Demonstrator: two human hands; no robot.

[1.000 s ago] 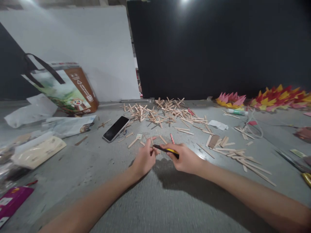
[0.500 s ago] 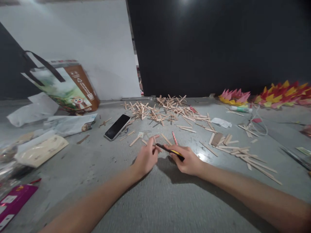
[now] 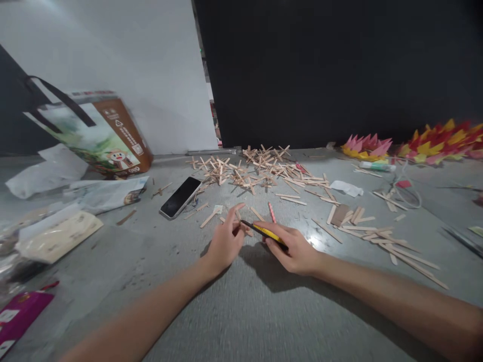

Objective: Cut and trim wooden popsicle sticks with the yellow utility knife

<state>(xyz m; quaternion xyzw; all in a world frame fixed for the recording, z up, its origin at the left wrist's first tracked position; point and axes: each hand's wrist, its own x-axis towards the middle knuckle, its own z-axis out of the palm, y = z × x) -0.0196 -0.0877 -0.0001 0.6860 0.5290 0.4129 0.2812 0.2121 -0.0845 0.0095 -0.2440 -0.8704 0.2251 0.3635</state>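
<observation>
My right hand is closed round a yellow and black utility knife, whose dark tip points left. That tip is beside the fingers of my left hand, which pinch a small wooden stick piece. The left index finger is raised. Just behind the hands, a pink and white striped stick lies on the grey table. Thin wooden sticks are near the fingertips.
A heap of crossed sticks spreads at the back. The phone, carry bag and plastic packets are left. At right are loose sticks, a glue tube and paper petals.
The knife has turned to show more of its yellow side, and its tip has shifted slightly. My left index finger has lifted a little. The view has moved slightly.
</observation>
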